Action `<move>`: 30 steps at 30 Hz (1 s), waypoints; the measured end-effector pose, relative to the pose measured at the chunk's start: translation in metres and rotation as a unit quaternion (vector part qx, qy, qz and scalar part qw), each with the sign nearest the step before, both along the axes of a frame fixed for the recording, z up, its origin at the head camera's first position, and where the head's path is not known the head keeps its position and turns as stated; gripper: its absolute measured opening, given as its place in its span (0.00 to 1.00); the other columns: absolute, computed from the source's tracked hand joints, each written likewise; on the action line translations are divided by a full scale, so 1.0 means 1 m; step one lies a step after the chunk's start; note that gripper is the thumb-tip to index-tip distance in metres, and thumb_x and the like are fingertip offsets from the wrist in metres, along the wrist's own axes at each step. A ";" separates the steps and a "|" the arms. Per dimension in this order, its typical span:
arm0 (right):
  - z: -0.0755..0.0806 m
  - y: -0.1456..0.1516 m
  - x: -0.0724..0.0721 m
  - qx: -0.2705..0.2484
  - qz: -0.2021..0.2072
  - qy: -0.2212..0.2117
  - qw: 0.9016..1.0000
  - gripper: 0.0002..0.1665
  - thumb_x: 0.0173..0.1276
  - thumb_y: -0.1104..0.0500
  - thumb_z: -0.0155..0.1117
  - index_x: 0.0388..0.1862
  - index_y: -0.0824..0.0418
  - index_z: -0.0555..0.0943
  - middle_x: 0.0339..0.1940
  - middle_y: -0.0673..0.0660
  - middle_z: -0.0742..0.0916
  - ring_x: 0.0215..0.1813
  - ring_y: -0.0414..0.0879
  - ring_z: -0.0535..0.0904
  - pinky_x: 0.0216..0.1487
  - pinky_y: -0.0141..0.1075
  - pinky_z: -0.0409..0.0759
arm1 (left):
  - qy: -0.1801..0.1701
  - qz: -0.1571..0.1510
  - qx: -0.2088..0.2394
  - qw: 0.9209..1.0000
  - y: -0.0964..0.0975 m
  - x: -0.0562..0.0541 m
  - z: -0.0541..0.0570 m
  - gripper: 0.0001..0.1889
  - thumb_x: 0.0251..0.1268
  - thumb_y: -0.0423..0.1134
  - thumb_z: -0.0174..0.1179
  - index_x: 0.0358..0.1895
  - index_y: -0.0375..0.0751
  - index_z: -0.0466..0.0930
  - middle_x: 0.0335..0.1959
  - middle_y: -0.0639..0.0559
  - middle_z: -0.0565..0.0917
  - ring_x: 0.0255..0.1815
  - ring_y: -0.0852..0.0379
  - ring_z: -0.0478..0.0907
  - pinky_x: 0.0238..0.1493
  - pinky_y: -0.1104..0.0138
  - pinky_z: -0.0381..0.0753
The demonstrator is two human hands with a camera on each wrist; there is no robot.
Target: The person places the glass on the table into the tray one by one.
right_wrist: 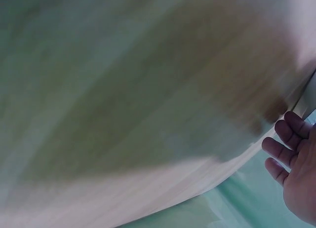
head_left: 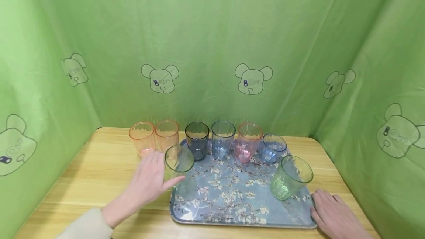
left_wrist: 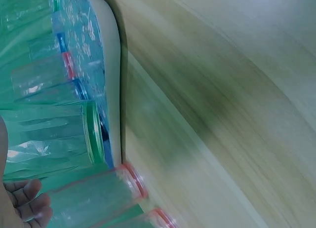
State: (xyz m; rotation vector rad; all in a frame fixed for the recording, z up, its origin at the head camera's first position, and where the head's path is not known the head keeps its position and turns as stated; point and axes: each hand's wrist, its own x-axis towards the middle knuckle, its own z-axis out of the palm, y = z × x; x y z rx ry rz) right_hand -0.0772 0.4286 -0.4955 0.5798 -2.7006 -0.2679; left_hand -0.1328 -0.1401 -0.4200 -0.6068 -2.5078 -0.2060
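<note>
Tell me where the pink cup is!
In the head view, the pink cup stands right of centre, between a tall blue cup and a short blue cup.

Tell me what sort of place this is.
Probably a curtained booth for tabletop work: green curtains printed with bear heads enclose three sides of a wood-grain table, which bears coloured tumblers and a blossom-patterned tray.

A pale wooden table (head_left: pixel 76 183) with streaky grain has rounded far corners at ten and two o'clock; a blue tray (head_left: pixel 229 183) patterned with white blossoms and dark branches lies flat on it, reaching from the centre toward three o'clock; an orange glass (head_left: pixel 142 141) and a second orange glass (head_left: pixel 167 135) stand upright side by side on the table, just off the tray's ten o'clock corner.
</note>
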 end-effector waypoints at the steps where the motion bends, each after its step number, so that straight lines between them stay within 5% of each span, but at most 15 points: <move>1: 0.000 0.000 0.000 -0.001 0.002 0.003 1.000 0.16 0.63 0.51 0.69 0.33 0.49 0.68 0.31 0.44 0.68 0.33 0.39 0.63 0.34 0.34 0.62 | -0.001 0.001 -0.007 1.000 0.002 0.000 0.000 0.46 0.61 0.77 0.60 0.49 0.29 0.78 0.33 0.48 0.77 0.34 0.55 0.69 0.40 0.64 0.75; 9: -0.001 0.002 0.000 -0.002 0.017 0.015 1.000 0.15 0.63 0.51 0.68 0.34 0.50 0.68 0.32 0.44 0.68 0.33 0.39 0.63 0.34 0.35 0.62 | 0.005 0.008 -0.063 0.998 0.021 0.003 0.001 0.48 0.59 0.81 0.58 0.48 0.30 0.80 0.36 0.46 0.81 0.37 0.52 0.74 0.41 0.63 0.78; 17: -0.003 0.002 0.000 0.005 0.004 0.003 1.000 0.15 0.63 0.52 0.68 0.34 0.51 0.69 0.32 0.45 0.69 0.33 0.40 0.64 0.35 0.36 0.64 | -0.010 -0.014 -0.058 0.998 0.040 0.005 -0.004 0.47 0.57 0.80 0.62 0.53 0.33 0.81 0.44 0.44 0.85 0.45 0.50 0.79 0.48 0.60 0.81; 30: -0.002 0.001 0.000 0.007 -0.009 -0.010 1.000 0.16 0.63 0.52 0.69 0.34 0.51 0.69 0.32 0.45 0.69 0.33 0.40 0.64 0.35 0.37 0.63 | 0.012 -0.040 -0.076 0.996 0.074 0.006 -0.011 0.50 0.57 0.85 0.55 0.54 0.36 0.82 0.43 0.49 0.82 0.43 0.55 0.75 0.46 0.64 0.75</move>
